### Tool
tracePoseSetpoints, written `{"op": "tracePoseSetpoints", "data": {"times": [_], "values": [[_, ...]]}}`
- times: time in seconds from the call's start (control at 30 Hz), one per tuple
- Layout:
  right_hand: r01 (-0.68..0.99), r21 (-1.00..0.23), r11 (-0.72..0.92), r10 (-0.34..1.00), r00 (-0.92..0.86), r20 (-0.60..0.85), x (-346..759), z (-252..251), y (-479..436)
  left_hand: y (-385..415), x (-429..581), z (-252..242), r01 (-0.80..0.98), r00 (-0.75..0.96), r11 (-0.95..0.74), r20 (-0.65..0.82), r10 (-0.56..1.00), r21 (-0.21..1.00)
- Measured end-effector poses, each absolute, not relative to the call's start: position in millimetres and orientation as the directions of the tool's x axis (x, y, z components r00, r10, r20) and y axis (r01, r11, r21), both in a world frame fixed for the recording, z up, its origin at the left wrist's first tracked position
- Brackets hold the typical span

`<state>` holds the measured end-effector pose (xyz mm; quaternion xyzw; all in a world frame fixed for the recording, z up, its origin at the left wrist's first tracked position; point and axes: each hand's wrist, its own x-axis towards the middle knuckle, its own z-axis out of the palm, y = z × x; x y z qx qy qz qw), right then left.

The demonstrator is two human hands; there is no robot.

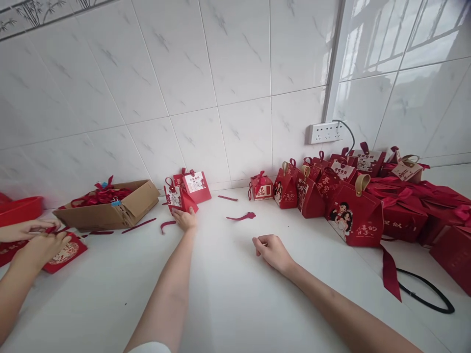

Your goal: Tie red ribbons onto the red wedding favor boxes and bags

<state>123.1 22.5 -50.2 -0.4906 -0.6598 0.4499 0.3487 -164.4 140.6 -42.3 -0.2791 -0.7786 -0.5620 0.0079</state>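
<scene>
My left hand reaches forward and grips the lower edge of a flat red gift box with a white tag, which stands tilted against another red box at the wall. My right hand rests on the white counter, fingers loosely curled, holding nothing that I can see. A loose red ribbon piece lies between the two hands, a little beyond the right one.
An open cardboard box with red ribbons sits at the left. Another person's hands work on a flat red box at far left. Several assembled red gift boxes crowd the right. A black cord lies at right; wall socket.
</scene>
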Motion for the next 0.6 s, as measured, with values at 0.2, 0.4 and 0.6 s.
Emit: {"op": "tracePoseSetpoints", "data": {"times": [0.2, 0.4, 0.6], "values": [[0.296, -0.949, 0.109, 0.957, -0.289, 0.020, 123, -47, 24, 131, -165, -34, 0.364, -0.839, 0.140, 0.259, 0.479, 0.921], [0.183, -0.983, 0.026, 0.975, -0.220, -0.015, 124, -46, 27, 98, -124, -30, 0.231, -0.797, -0.083, 0.238, 0.556, 0.969], [-0.058, -0.995, 0.080, 0.996, -0.021, 0.082, 132, -46, 37, 64, -42, -35, 0.022, -0.505, -0.307, 0.275, 0.818, 0.952]]}}
